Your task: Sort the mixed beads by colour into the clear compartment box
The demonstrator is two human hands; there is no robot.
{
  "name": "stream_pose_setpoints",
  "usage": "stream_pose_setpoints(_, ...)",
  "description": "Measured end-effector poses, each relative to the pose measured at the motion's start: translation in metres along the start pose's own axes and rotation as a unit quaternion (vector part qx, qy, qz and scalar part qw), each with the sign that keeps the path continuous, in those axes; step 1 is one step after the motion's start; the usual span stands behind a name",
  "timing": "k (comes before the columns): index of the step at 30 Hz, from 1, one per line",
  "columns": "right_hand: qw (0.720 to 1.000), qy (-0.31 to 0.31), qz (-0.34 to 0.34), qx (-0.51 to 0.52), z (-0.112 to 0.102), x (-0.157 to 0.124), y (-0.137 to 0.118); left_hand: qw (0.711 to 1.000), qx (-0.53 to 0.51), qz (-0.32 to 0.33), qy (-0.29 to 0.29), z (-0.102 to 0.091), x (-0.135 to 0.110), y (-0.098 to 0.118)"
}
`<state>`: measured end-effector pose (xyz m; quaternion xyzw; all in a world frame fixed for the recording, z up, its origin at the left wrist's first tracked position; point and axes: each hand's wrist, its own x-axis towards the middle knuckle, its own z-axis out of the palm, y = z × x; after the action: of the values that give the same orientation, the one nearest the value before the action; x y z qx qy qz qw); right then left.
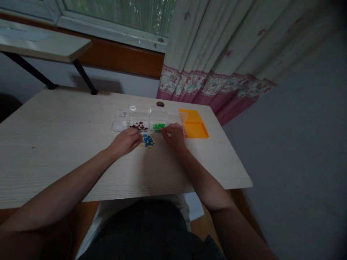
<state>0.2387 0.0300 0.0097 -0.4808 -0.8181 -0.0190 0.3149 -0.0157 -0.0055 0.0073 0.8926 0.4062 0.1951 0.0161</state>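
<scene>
A clear plastic box (158, 115) with compartments lies open on the table. Dark brown pieces (140, 126) fill part of one front compartment, and bright green pieces (158, 126) lie in the one to its right. In front of the box is a small pile of blue and yellow pieces (148, 141). My left hand (127, 142) rests at the left side of this pile, its fingers curled together. My right hand (175, 134) is at the green compartment's right edge with thumb and forefinger pinched. Anything in either hand's fingertips is too small to make out.
An orange tray (195, 129) with a divider stands right of the box, beside my right hand. A dark round cable hole cover (160, 104) sits behind the box. A raised shelf (43, 41) on black legs is at the back left; a curtain (206, 72) hangs behind the table (67, 151).
</scene>
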Motion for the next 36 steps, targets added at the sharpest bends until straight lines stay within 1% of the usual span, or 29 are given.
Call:
stream_pose_setpoints(4,1.000,-0.008,-0.023,0.007,0.003,-0.002,-0.006,0.999,-0.038,-0.004,0.012,0.005,-0.002,-0.003)
stream_pose_setpoints(8,0.997,-0.008,-0.072,0.017,0.007,-0.006,-0.012,0.997,-0.064,-0.016,0.033,0.007,-0.003,-0.007)
stream_pose_setpoints(11,0.991,-0.025,-0.125,0.043,0.009,-0.008,-0.016,0.993,-0.089,-0.038,0.065,0.007,-0.003,-0.007)
stream_pose_setpoints(14,0.985,-0.041,-0.157,0.051,0.010,-0.010,-0.019,0.979,-0.154,-0.076,0.108,0.008,-0.002,-0.004)
stream_pose_setpoints(17,0.984,-0.048,-0.168,0.045,0.009,-0.011,-0.023,0.966,-0.206,-0.096,0.121,0.010,-0.001,-0.001)
stream_pose_setpoints(25,0.981,-0.043,-0.182,0.045,0.005,-0.011,-0.031,0.941,-0.285,-0.126,0.128,0.011,0.000,0.006)
stream_pose_setpoints(31,0.982,-0.032,-0.179,0.051,0.003,-0.012,-0.033,0.936,-0.302,-0.136,0.118,0.007,0.001,0.008)
stream_pose_setpoints(36,0.982,-0.041,-0.176,0.050,0.004,-0.012,-0.033,0.926,-0.326,-0.148,0.118,0.013,0.000,0.005)
